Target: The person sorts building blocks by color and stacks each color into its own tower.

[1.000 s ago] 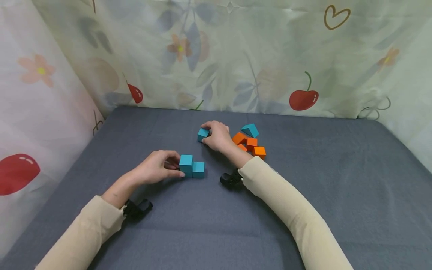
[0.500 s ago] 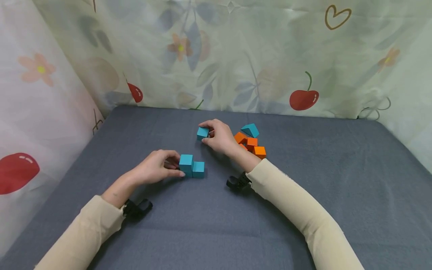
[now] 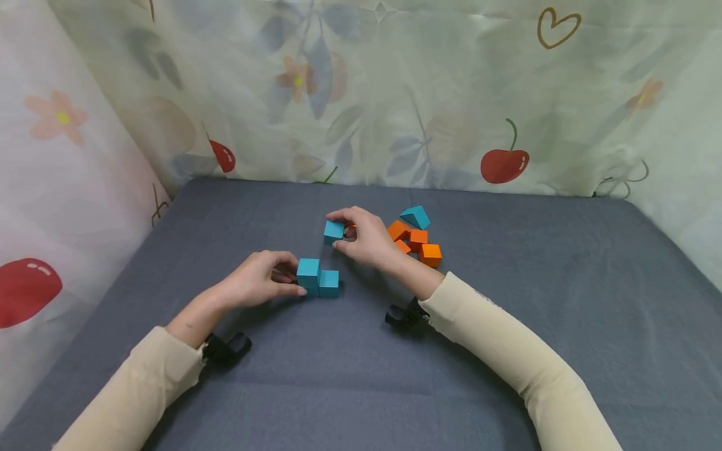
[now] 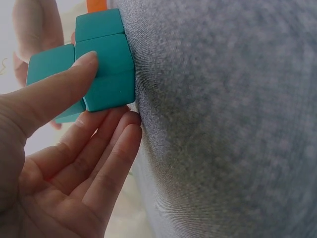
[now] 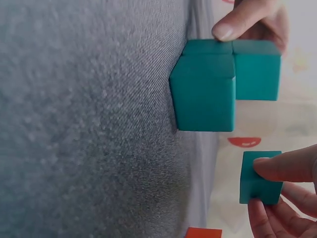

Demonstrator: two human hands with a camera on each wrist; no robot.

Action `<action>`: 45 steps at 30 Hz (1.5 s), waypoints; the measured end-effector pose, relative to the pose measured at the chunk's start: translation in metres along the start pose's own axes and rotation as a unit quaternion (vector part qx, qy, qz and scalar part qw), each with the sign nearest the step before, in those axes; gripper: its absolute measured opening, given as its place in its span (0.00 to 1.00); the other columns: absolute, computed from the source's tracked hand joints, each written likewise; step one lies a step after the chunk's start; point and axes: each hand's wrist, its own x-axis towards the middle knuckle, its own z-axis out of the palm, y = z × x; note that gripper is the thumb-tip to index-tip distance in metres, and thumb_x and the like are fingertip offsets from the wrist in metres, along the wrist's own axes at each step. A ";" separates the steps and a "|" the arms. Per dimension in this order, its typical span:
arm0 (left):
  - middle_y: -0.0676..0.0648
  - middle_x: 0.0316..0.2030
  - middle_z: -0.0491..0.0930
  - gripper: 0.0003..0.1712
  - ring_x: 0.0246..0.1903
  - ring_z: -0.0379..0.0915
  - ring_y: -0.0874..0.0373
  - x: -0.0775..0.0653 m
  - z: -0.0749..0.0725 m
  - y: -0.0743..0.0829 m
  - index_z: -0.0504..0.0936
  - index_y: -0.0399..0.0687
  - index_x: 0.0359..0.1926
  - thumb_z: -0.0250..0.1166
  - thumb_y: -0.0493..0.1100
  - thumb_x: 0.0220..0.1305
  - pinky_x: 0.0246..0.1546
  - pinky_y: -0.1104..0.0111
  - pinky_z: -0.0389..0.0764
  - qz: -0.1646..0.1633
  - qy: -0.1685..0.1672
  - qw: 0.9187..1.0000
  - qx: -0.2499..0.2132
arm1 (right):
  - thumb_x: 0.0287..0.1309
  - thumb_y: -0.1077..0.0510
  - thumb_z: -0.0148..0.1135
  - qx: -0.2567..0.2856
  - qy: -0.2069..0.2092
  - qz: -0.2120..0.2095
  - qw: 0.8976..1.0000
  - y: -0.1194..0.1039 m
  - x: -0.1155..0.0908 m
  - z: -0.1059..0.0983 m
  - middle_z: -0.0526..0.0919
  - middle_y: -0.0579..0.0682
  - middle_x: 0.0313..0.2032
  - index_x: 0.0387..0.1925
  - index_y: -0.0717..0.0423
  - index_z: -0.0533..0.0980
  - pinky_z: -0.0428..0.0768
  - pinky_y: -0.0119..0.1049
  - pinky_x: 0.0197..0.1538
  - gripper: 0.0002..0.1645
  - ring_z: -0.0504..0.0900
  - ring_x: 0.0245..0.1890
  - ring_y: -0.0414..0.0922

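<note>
Two teal cubes are stacked, the upper cube [image 3: 308, 272] over a lower one, with another teal cube [image 3: 329, 284] beside the base on the right. My left hand [image 3: 261, 280] grips the stack from the left; in the left wrist view its thumb [image 4: 74, 79] lies across the near faces and the fingers curl below. Behind the stack, my right hand [image 3: 369, 239] pinches a single teal cube [image 3: 334, 232] between thumb and fingers. The right wrist view shows that held cube [image 5: 260, 186] raised off the cloth, apart from the stack.
Several orange blocks [image 3: 430, 255] lie clustered right of my right hand, partly behind its wrist. A teal triangular block [image 3: 415, 217] lies behind them. A grey cloth [image 3: 338, 401] covers the table, and a patterned curtain [image 3: 429, 94] hangs along the back.
My right hand, holding the teal cube, has come slightly nearer to the stack, and its forearm has swung right. An orange bit now shows behind its fingers. My left hand stays on the stack.
</note>
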 end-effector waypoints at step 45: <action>0.41 0.42 0.81 0.16 0.44 0.80 0.50 -0.001 -0.001 0.000 0.79 0.37 0.46 0.70 0.39 0.58 0.47 0.63 0.83 0.007 -0.001 1.000 0.001 | 0.54 0.63 0.68 0.034 -0.092 -0.076 0.992 -0.013 -0.047 -0.002 0.80 0.53 0.52 0.54 0.58 0.76 0.83 0.36 0.49 0.24 0.81 0.44 0.46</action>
